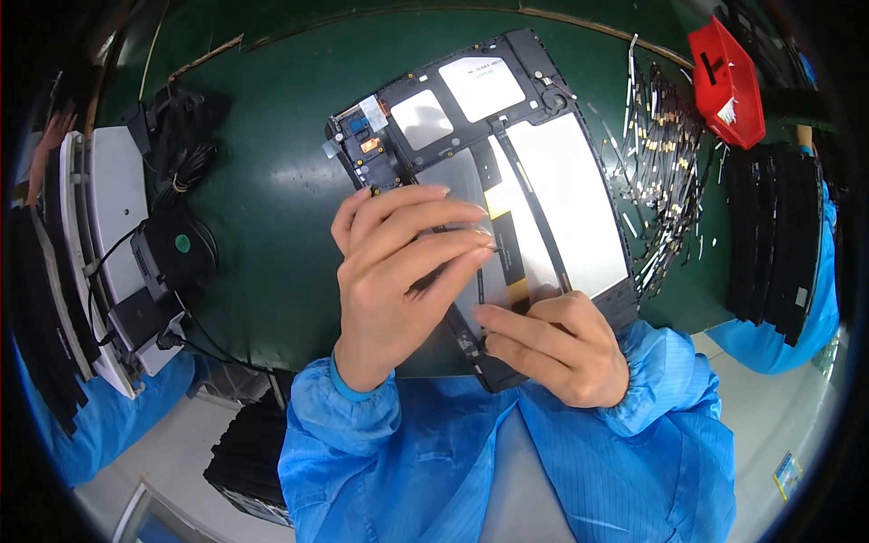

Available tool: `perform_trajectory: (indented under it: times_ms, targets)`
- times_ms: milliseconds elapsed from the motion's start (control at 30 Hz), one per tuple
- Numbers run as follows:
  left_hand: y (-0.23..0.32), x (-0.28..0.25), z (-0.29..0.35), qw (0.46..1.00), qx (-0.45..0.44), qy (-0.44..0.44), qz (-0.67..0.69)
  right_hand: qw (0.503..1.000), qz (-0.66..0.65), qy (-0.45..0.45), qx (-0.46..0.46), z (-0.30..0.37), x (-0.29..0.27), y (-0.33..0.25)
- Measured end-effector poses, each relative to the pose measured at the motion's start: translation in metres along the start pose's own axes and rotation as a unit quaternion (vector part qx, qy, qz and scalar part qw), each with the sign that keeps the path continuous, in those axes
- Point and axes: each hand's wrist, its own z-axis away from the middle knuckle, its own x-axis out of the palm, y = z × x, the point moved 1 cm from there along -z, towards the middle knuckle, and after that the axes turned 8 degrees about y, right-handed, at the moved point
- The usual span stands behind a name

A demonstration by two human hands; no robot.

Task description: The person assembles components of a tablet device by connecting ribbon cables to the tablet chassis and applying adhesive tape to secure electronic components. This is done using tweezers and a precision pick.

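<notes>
A large flat device part with a black frame and pale panels (575, 199) lies tilted on the bench, reaching toward my body. Dark strips, yellow tape patches and small boards show on it. My left hand (398, 271) is over its left side, thumb and fingertips pinched together above the middle; whatever is between them is too small to make out. Near the part's lower end, my right hand (566, 348) has its fingers curled and its index fingertip and thumb close together. A thin dark strip (481, 285) runs between the two hands. Its ends are hidden by fingers.
Many loose thin cables (665, 163) are heaped on the green bench (281, 199) at right. Beyond them is a red bin (729, 81). Stacked black panels (774, 240) stand at far right. Black cords and adapters (176, 240) lie at left, beside a white panel (118, 208).
</notes>
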Motion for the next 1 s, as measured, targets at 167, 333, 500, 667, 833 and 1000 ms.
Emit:
perform_trajectory:
  times_ms: [167, 333, 500, 667, 833, 1000]
  targets:
    - [0.004, 0.000, 0.001, 0.999, -0.041, -0.001, -0.019, 1.000, 0.018, -0.005, -0.011, -0.001, 0.001, -0.002]
    - [-0.007, -0.013, 0.030, 0.994, 0.102, 0.027, -0.032, 0.998, 0.014, -0.054, 0.012, -0.010, -0.010, -0.009]
    - [-0.005, -0.011, 0.035, 0.991, 0.072, -0.036, -0.107, 0.983, -0.112, -0.089, 0.113, -0.023, -0.025, -0.001]
    - [-0.019, -0.002, 0.009, 0.992, 0.066, 0.002, -0.112, 0.982, 0.019, -0.174, 0.071, -0.028, -0.030, -0.010]
    - [-0.013, 0.006, 0.006, 0.988, 0.077, 0.025, -0.128, 0.964, 0.136, -0.227, -0.006, -0.002, -0.025, -0.026]
    - [0.006, 0.007, 0.022, 0.997, -0.062, 0.044, -0.010, 0.978, 0.128, -0.163, -0.022, 0.007, -0.019, -0.014]
